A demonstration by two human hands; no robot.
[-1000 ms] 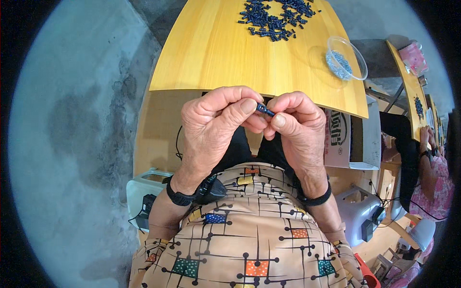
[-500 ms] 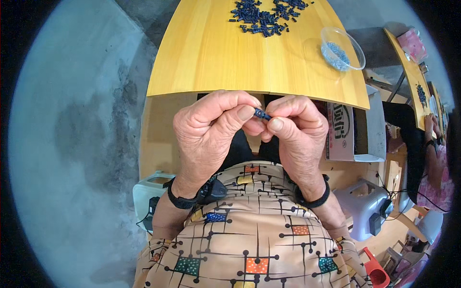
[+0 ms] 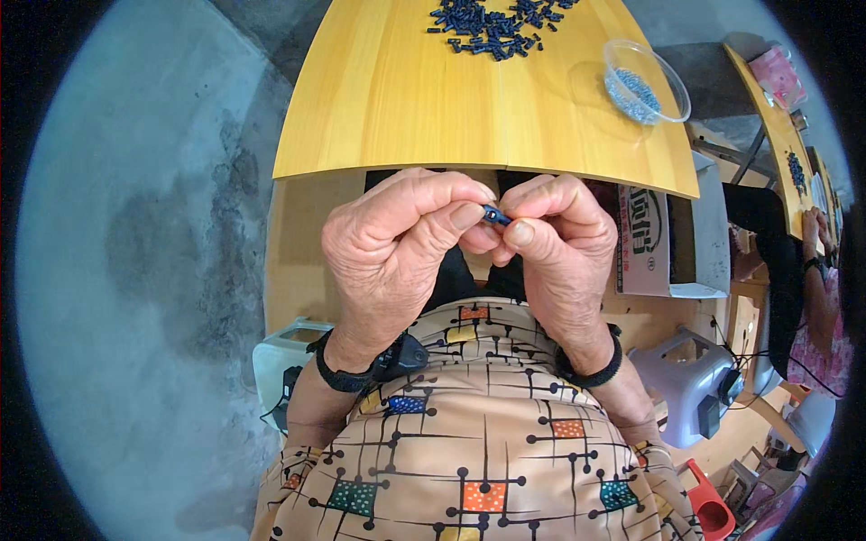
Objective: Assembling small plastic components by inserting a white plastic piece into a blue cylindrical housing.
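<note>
Between the fingertips of both hands is a small dark blue plastic piece, with a hole or metal spot showing on its upper side. My left hand pinches its left end between thumb and forefinger. The right end is pinched by my right hand. Both hands are closed and held over my lap, just in front of the table edge. Fingers hide much of the piece. On the wooden table lies a pile of similar dark pieces.
A clear round tub of small silvery parts stands near the table's right edge. Below it is a cardboard box. Plastic stools flank me. At right, another person's hand rests at a second table.
The view has shifted slightly, so the table pile sits higher in the picture. Both hands keep their pinch on the piece, which looks slightly turned.
</note>
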